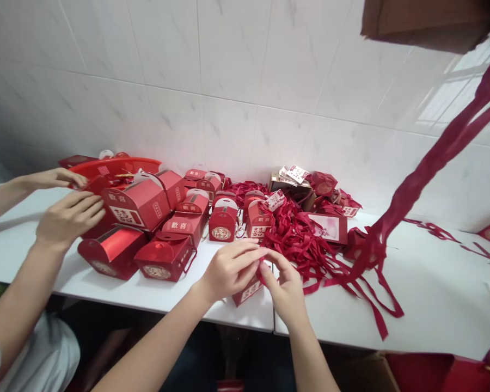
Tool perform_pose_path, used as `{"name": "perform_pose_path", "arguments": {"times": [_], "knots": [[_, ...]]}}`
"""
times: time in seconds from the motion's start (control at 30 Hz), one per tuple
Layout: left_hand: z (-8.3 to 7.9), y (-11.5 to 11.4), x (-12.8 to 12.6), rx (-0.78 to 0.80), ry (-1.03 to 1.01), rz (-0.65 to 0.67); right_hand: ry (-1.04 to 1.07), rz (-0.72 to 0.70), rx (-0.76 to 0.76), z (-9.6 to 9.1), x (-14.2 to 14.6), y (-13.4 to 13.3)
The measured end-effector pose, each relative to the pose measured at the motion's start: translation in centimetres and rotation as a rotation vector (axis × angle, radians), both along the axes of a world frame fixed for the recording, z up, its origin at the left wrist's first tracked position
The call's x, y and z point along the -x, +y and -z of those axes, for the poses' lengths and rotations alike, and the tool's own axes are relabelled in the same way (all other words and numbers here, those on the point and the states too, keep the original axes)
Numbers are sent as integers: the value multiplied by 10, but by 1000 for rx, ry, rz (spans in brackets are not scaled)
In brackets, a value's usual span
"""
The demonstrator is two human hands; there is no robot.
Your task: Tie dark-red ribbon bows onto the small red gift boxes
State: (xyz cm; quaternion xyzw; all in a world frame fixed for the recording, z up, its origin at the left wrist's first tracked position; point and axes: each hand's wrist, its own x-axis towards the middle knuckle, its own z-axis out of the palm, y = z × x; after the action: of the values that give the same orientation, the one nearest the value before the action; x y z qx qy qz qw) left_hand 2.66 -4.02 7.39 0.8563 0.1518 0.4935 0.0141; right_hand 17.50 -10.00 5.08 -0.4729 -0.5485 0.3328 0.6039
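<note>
At the front edge of the white table, a small red gift box [248,292] with pale lettering stands beneath my hands, its top mostly hidden by them. My left hand [231,269] comes over it from the left with fingers bent and closed. From the right, my right hand [285,282] meets it, thumb and forefinger pinched together. A bit of red ribbon [262,272] shows between the fingertips of both hands. Just behind lies a tangled heap of dark red ribbons [294,239], with a small printed tag [275,200] on it.
Several red gift boxes [136,204] stand to the left, some stacked, before a red basin [147,163]. A co-worker's hands [71,215] are among them. Long ribbons [428,163] hang at right from a brown box [424,24]. Printed cards [296,173] lie near the wall.
</note>
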Motion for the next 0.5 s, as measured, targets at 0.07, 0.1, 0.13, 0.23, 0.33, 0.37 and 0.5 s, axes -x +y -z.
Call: {"name": "perform_pose_path", "arguments": {"times": [0.07,0.1,0.13,0.23,0.33,0.37,0.5], "knots": [[-3,-4,1,12,-33,-11,52,-9,18,-7,0,0],[-2,-4,3,32,-58,-44,69,0,27,-9,-1,-1],[1,-4,4,69,-87,-99,82,10,34,-10,-2,-3],[18,2,7,312,-188,-328,121,23,24,-13,-7,-16],[37,11,4,618,-249,-455,174,37,-35,-16,-13,-32],[42,13,2,695,-261,-468,185,34,-60,-18,-14,-37],[53,16,-8,896,-274,-479,181,12,-193,-24,-16,-53]]}}
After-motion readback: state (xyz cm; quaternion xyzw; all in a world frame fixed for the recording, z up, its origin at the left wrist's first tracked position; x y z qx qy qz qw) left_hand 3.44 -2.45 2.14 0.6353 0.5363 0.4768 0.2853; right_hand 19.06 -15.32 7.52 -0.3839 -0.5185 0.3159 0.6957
